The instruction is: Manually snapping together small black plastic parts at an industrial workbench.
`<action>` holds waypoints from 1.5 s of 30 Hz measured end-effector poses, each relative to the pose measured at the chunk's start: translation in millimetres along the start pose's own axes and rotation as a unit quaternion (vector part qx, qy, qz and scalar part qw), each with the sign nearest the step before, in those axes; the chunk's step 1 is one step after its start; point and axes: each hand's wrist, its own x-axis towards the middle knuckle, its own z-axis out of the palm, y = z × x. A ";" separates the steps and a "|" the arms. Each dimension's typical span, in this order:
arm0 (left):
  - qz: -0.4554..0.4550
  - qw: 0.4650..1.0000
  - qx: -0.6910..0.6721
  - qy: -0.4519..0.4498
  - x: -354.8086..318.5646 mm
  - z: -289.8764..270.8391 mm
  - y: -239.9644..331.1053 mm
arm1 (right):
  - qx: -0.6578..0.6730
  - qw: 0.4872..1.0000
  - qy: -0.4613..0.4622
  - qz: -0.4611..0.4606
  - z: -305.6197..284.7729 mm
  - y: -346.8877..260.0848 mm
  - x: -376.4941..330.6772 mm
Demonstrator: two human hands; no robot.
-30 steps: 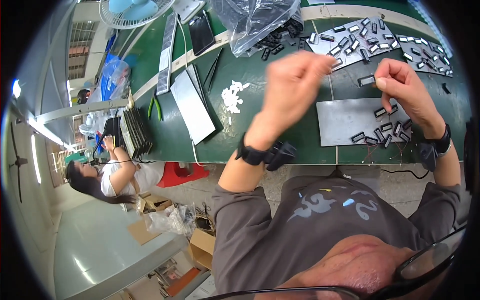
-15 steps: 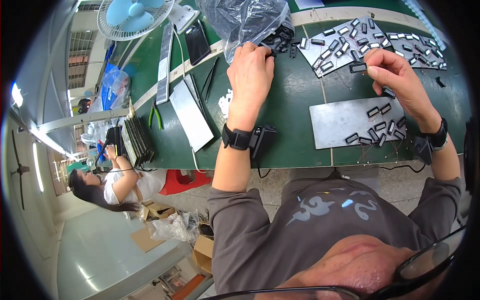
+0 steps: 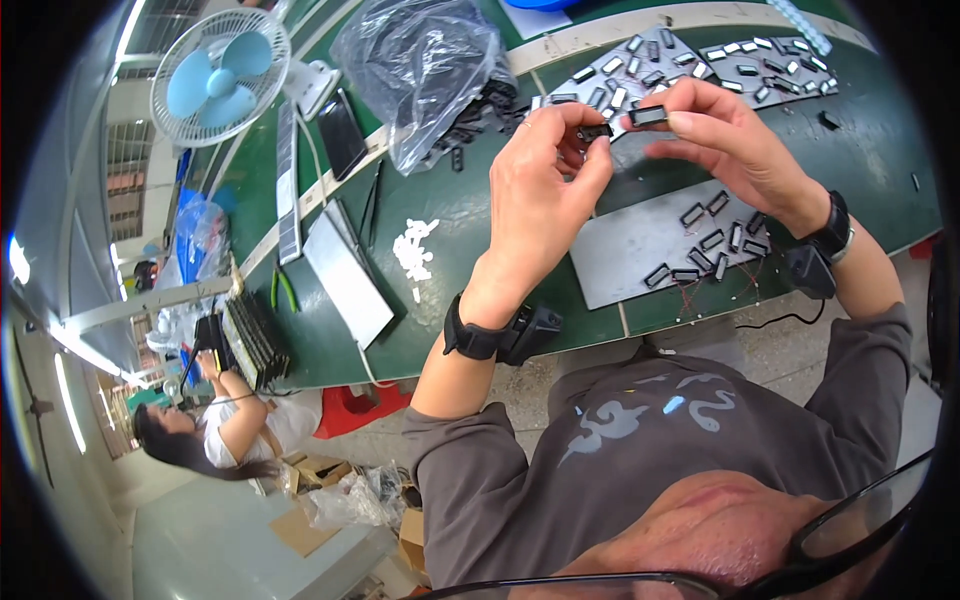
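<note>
Between the closed thumb and fingers of my left hand [image 3: 540, 185] is a small black plastic part [image 3: 594, 131]. My right hand [image 3: 745, 145] pinches a small black rectangular module [image 3: 649, 116] with a pale face, its lower fingers held out loosely. The two pieces are close together, with a slim gap between them, above the edge of a far metal plate [image 3: 686, 43] covered in similar modules. Nearer my body, a grey metal plate [image 3: 608, 262] carries several black-framed modules [image 3: 712, 240] with thin wires, grouped on its right half.
A clear bag [image 3: 420, 75] of black parts lies at the back, some spilled beside it. Left of my left arm are white pieces [image 3: 412, 250], tweezers [image 3: 371, 205], a silvery panel [image 3: 345, 280] and green-handled pliers [image 3: 284, 288]. Further off are a fan [image 3: 220, 85] and a seated person [image 3: 235, 425].
My left hand has left the bag's mouth and moved right, now with a black part in its fingers. My right hand has brought its module left toward it. The whole view has shifted.
</note>
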 end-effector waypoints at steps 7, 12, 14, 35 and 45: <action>-0.144 0.946 -0.290 -0.028 -6.7 14.1 -2.5 | 0.053 0.997 -0.016 0.054 -0.4 3.7 2.3; -0.124 0.954 -0.272 -0.027 -8.3 12.2 -9.8 | 0.067 0.996 -0.009 0.066 2.0 2.5 2.1; -0.119 0.956 -0.266 -0.029 -7.6 10.0 -9.1 | 0.066 0.996 -0.008 0.063 0.6 3.1 1.7; 0.071 0.996 0.051 0.003 -15.5 23.4 -3.9 | -0.147 0.989 0.002 0.013 -1.2 16.3 -1.4; 0.045 0.997 0.055 -0.002 -18.8 24.2 -1.4 | -0.142 0.990 0.004 0.021 -1.0 19.2 -1.8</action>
